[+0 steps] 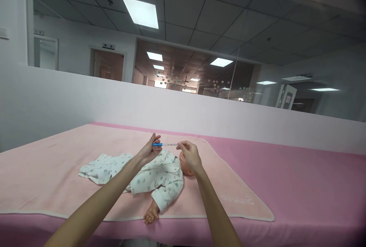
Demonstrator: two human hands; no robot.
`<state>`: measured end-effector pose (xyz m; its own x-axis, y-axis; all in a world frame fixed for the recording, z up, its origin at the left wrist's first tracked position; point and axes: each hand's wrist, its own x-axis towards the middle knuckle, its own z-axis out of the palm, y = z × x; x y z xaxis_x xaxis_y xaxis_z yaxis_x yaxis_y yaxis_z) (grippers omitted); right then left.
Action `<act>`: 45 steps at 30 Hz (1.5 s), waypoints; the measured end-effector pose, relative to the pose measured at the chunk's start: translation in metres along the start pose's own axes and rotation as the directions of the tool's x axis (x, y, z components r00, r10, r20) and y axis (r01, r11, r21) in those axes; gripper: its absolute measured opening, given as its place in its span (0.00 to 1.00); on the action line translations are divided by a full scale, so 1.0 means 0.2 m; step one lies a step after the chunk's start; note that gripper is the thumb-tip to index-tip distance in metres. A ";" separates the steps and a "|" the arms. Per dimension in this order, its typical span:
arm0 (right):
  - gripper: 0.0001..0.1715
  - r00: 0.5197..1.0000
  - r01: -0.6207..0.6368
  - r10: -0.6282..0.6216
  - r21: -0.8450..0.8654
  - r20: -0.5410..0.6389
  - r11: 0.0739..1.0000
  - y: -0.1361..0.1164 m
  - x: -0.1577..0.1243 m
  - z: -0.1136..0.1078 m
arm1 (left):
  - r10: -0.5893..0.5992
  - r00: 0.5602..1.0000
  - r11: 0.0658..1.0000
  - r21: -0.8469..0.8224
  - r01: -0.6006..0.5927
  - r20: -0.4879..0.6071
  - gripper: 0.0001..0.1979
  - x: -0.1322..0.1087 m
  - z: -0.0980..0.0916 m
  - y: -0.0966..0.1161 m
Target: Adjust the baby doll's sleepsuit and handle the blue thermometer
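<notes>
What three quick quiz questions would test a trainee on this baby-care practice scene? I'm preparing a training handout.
1. True or false: both hands hold one thin thermometer.
2. Which hand grips its blue end: left hand or right hand?
3. What does the baby doll lie on?

Key:
1. True.
2. The left hand.
3. A light pink blanket spread over the darker pink table cover.

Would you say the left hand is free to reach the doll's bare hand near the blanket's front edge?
Probably not yet: the left hand pinches the thermometer with the right hand. The path down to the doll's hand looks unobstructed.
</notes>
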<state>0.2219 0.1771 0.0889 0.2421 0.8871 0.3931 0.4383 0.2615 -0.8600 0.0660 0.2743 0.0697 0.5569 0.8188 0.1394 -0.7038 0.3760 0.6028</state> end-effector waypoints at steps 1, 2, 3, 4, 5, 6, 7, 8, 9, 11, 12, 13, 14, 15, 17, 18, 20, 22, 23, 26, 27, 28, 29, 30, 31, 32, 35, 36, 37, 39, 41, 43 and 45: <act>0.26 1.000 -0.017 0.017 0.024 0.000 1.000 0.00 0.00 0.01 | 0.014 1.000 0.999 -0.030 -0.015 -0.006 0.14 0.00 0.01 0.01; 0.26 1.000 -0.031 0.031 0.042 0.003 0.999 0.01 0.00 0.01 | 0.029 0.999 0.999 -0.038 -0.029 -0.014 0.14 0.00 0.02 0.02; 0.26 0.999 -0.042 0.041 0.055 0.010 0.998 0.01 -0.01 0.01 | 0.045 0.999 0.999 -0.021 -0.046 -0.026 0.14 0.00 0.02 0.01; 0.25 0.999 -0.047 0.047 0.061 0.015 0.997 0.02 -0.02 0.00 | 0.065 0.997 0.998 0.026 -0.064 -0.038 0.15 0.00 0.01 0.01; 0.25 0.999 -0.048 0.047 0.052 0.008 0.997 0.03 -0.03 -0.01 | 0.087 0.995 0.991 0.107 -0.081 -0.052 0.16 0.00 0.00 -0.01; 0.24 0.999 -0.044 0.044 0.029 -0.018 0.999 0.06 -0.06 -0.03 | 0.114 0.991 0.969 0.228 -0.096 -0.067 0.17 0.00 -0.02 -0.03; 0.23 0.997 -0.045 0.045 -0.009 -0.066 0.999 0.09 -0.10 -0.06 | 0.150 0.986 0.917 0.384 -0.110 -0.077 0.18 0.00 -0.05 -0.06; 0.22 0.991 -0.055 0.047 -0.057 -0.128 0.997 0.13 -0.16 -0.09 | 0.191 0.979 0.821 0.558 -0.120 -0.071 0.18 -0.01 -0.07 -0.09; 0.21 0.976 -0.079 0.054 -0.109 -0.213 0.991 0.18 -0.23 -0.13 | 0.226 0.973 0.683 0.719 -0.129 -0.039 0.18 -0.01 -0.10 -0.12; 0.21 0.931 -0.189 0.120 -0.173 -0.346 0.967 0.32 -0.38 -0.21 | 0.241 0.962 0.321 0.925 -0.205 0.130 0.17 -0.02 -0.16 -0.17; 0.20 0.889 -0.275 0.166 -0.207 -0.427 0.939 0.40 -0.46 -0.25 | 0.198 0.948 0.121 0.954 -0.276 0.249 0.17 -0.02 -0.18 -0.19; 0.20 0.853 -0.360 0.208 -0.251 -0.479 0.898 0.47 -0.53 -0.29 | 0.119 0.924 -0.065 0.932 -0.357 0.363 0.19 -0.01 -0.21 -0.21; 0.19 0.819 -0.441 0.242 -0.301 -0.520 0.845 0.54 -0.59 -0.32 | 0.025 0.892 -0.221 0.873 -0.435 0.451 0.21 -0.01 -0.22 -0.23; 0.19 0.806 -0.503 0.269 -0.371 -0.527 0.780 0.60 -0.63 -0.34 | -0.060 0.860 -0.338 0.800 -0.496 0.507 0.24 0.00 -0.24 -0.25; 0.19 0.815 -0.560 0.298 -0.543 -0.496 0.626 0.67 -0.68 -0.35 | -0.139 0.830 -0.464 0.705 -0.536 0.539 0.27 0.02 -0.25 -0.28; 0.20 0.826 -0.559 0.300 -0.619 -0.478 0.552 0.68 -0.67 -0.34 | -0.135 0.834 -0.482 0.699 -0.527 0.536 0.27 0.03 -0.25 -0.30; 0.22 0.844 -0.536 0.275 -0.703 -0.460 0.467 0.66 -0.63 -0.28 | -0.095 0.863 -0.472 0.740 -0.478 0.497 0.27 0.06 -0.23 -0.33; 0.26 0.891 -0.451 0.212 -0.717 -0.403 0.532 0.61 -0.54 -0.18 | -0.064 0.892 -0.428 0.795 -0.430 0.448 0.27 0.07 -0.22 -0.35; 0.27 0.930 -0.356 0.157 -0.706 -0.333 0.612 0.59 -0.48 -0.12 | -0.049 0.900 -0.396 0.819 -0.415 0.433 0.26 0.08 -0.21 -0.36; 0.27 0.990 -0.070 -0.015 -0.589 -0.139 0.805 0.55 -0.30 0.05 | 0.033 0.916 -0.281 0.883 -0.375 0.400 0.23 0.10 -0.22 -0.37; 0.26 0.993 -0.053 -0.013 -0.542 -0.118 0.839 0.54 -0.24 0.09 | 0.059 0.920 -0.236 0.901 -0.365 0.388 0.22 0.11 -0.22 -0.38; 0.24 0.993 -0.072 0.013 -0.505 -0.120 0.860 0.55 -0.19 0.13 | 0.079 0.925 -0.193 0.916 -0.352 0.372 0.22 0.12 -0.23 -0.38; 0.22 0.990 -0.109 0.051 -0.479 -0.133 0.871 0.55 -0.15 0.15 | 0.096 0.930 -0.157 0.928 -0.338 0.355 0.21 0.13 -0.24 -0.38; 0.20 0.985 -0.144 0.082 -0.462 -0.150 0.875 0.56 -0.12 0.17 | 0.109 0.933 -0.129 0.935 -0.329 0.344 0.21 0.14 -0.25 -0.38; 0.19 0.980 -0.169 0.100 -0.454 -0.172 0.875 0.57 -0.09 0.19 | 0.123 0.934 -0.112 0.940 -0.323 0.336 0.19 0.15 -0.26 -0.39; 0.19 0.975 -0.185 0.106 -0.452 -0.196 0.873 0.57 -0.07 0.20 | 0.138 0.934 -0.104 0.943 -0.316 0.328 0.18 0.15 -0.27 -0.39; 0.19 0.966 -0.204 0.100 -0.458 -0.240 0.865 0.59 -0.04 0.22 | 0.164 0.933 -0.119 0.946 -0.303 0.319 0.15 0.15 -0.28 -0.41; 0.19 0.964 -0.208 0.099 -0.461 -0.248 0.863 0.59 -0.04 0.23 | 0.160 0.933 -0.132 0.944 -0.304 0.323 0.15 0.15 -0.28 -0.41; 0.19 0.962 -0.211 0.098 -0.465 -0.254 0.860 0.59 -0.05 0.24 | 0.151 0.933 -0.150 0.940 -0.306 0.327 0.15 0.15 -0.28 -0.41; 0.18 0.960 -0.214 0.093 -0.471 -0.265 0.856 0.59 -0.05 0.26 | 0.126 0.933 -0.198 0.930 -0.310 0.338 0.15 0.15 -0.28 -0.41; 0.18 0.957 -0.217 0.090 -0.473 -0.277 0.854 0.59 -0.07 0.28 | 0.103 0.936 -0.246 0.920 -0.304 0.336 0.15 0.16 -0.28 -0.41; 0.18 0.954 -0.222 0.090 -0.472 -0.287 0.853 0.59 -0.07 0.29 | 0.091 0.941 -0.281 0.915 -0.289 0.326 0.14 0.17 -0.27 -0.41; 0.18 0.952 -0.227 0.093 -0.469 -0.292 0.853 0.59 -0.08 0.30 | 0.094 0.946 -0.300 0.915 -0.271 0.311 0.14 0.18 -0.27 -0.42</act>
<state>0.2185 0.2171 -0.0388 0.5238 0.7578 0.3890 0.7251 -0.1570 -0.6705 0.1208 0.2950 -0.0189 0.5979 0.6745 0.4332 0.4633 -0.7318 0.4999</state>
